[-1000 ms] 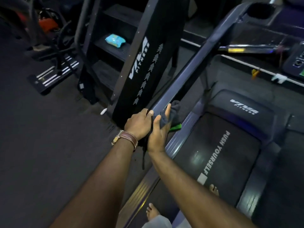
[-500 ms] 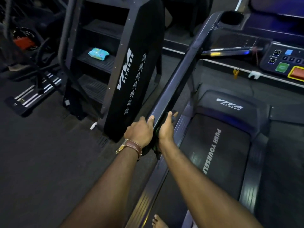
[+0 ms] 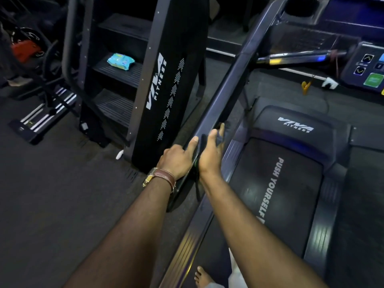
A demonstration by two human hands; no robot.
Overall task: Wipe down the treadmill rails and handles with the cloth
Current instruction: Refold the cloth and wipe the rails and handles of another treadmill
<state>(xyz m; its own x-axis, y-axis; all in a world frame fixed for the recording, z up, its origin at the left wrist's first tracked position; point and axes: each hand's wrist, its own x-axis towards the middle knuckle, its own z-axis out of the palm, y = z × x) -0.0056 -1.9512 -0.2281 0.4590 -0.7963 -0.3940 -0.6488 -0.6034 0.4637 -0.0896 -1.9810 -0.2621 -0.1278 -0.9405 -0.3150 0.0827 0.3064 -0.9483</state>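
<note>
Your left hand [image 3: 176, 161] curls around the outer edge of the treadmill's left rail [image 3: 226, 96], thumb laid along its top, most likely to steady you while the other hand works. Your right hand [image 3: 209, 154] sits just beside it on the inner face of the same rail, fingers stretched straight and pressing the dark cloth [image 3: 220, 138] flat against the metal; only a scrap of cloth shows past the fingertips, at about one o'clock from the palm, so how much is bunched underneath is hard to tell. Holding the cloth flat suits a long sliding stroke, and the rail runs on toward one o'clock, up to the console [image 3: 369, 69], leaving most of its length probably yet to do. The silver handle [image 3: 299, 58] branching off at two o'clock looks untouched. The belt [image 3: 276, 196] lies at four o'clock below your right arm.
</note>
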